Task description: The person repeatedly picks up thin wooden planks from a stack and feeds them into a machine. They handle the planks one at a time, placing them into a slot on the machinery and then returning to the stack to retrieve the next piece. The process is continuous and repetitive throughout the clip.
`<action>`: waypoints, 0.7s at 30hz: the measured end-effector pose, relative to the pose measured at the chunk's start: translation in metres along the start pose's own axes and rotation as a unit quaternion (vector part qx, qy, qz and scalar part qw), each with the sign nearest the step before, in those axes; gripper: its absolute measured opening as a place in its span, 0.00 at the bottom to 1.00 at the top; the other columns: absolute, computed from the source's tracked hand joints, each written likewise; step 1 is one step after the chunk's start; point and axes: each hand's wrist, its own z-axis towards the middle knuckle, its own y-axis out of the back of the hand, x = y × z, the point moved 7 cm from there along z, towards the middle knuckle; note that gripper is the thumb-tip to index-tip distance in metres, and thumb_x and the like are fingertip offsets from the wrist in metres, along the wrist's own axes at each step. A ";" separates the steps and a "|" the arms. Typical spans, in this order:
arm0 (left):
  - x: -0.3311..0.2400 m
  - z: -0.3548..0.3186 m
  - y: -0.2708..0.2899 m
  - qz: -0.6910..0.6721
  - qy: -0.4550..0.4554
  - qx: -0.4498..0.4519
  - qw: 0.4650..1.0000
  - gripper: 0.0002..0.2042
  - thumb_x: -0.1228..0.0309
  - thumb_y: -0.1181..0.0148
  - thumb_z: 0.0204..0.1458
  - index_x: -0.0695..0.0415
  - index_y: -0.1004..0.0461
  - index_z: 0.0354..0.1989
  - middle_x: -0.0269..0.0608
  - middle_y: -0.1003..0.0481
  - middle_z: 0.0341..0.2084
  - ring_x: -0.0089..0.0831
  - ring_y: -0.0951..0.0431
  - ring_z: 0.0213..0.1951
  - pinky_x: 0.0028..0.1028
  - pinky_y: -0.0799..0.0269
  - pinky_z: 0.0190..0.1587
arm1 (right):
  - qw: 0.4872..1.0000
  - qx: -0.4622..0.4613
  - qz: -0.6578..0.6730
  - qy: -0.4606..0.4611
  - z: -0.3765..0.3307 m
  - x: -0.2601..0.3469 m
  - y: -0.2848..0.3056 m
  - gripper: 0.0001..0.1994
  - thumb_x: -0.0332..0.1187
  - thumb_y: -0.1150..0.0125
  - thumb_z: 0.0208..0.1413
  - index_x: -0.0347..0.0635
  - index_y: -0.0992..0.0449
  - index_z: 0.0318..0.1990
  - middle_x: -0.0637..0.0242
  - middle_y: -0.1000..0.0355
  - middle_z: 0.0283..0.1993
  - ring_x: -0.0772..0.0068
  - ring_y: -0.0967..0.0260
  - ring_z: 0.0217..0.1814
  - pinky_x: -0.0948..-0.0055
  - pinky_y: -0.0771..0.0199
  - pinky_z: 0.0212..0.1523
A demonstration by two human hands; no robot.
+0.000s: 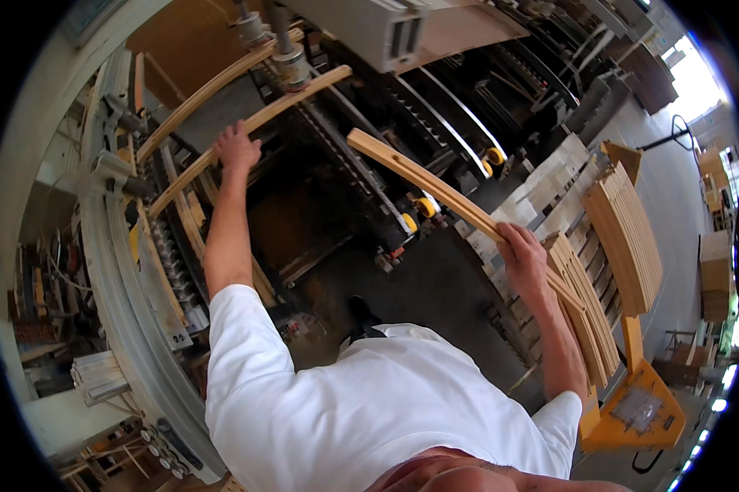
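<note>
My left hand [236,148] reaches far forward and rests on a long curved wooden strip [295,97] lying in the machine, under a round metal roller [290,64]. A second curved strip [191,105] lies just behind it. My right hand [523,252] is closed around another curved wooden strip [422,176], holding it up at an angle above the machine bed. Just to the right of that hand stands a stack of similar curved strips [586,307].
A larger stack of curved wooden pieces [627,234] stands on a yellow pallet truck [636,406] at the right. The dark machine bed [345,213] with yellow wheels lies ahead. A grey curved machine frame [119,279] runs along the left. Grey floor stretches away at the far right.
</note>
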 end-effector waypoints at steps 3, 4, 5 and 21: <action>-0.019 -0.045 0.013 -0.096 -0.090 -0.040 0.991 0.19 0.61 0.33 0.48 0.52 0.26 0.48 0.47 0.25 0.40 0.50 0.24 0.44 0.48 0.30 0.47 | 0.995 0.007 0.012 0.101 0.072 0.041 -0.030 0.18 0.22 0.40 0.53 0.41 0.25 0.52 0.57 0.26 0.48 0.51 0.29 0.48 0.58 0.28 0.48; -0.024 -0.077 0.017 -0.141 -0.122 -0.064 0.980 0.17 0.64 0.32 0.46 0.53 0.26 0.44 0.48 0.25 0.37 0.50 0.24 0.41 0.47 0.28 0.43 | 0.991 0.016 0.024 0.134 0.099 0.059 -0.043 0.17 0.21 0.42 0.52 0.41 0.25 0.51 0.57 0.26 0.48 0.50 0.30 0.48 0.57 0.28 0.48; -0.045 -0.107 0.025 -0.136 -0.147 -0.076 0.977 0.16 0.64 0.32 0.46 0.52 0.26 0.43 0.47 0.25 0.36 0.50 0.24 0.40 0.48 0.28 0.42 | 0.988 0.021 0.027 0.148 0.116 0.069 -0.054 0.17 0.22 0.41 0.52 0.42 0.25 0.51 0.57 0.26 0.47 0.50 0.30 0.48 0.57 0.28 0.48; -0.066 -0.418 0.092 -0.323 0.127 0.150 0.926 0.15 0.68 0.34 0.48 0.52 0.25 0.45 0.45 0.24 0.37 0.47 0.24 0.45 0.44 0.29 0.44 | 0.911 0.068 0.039 0.405 0.344 0.290 -0.363 0.14 0.29 0.45 0.54 0.50 0.21 0.47 0.60 0.23 0.44 0.52 0.26 0.47 0.55 0.25 0.48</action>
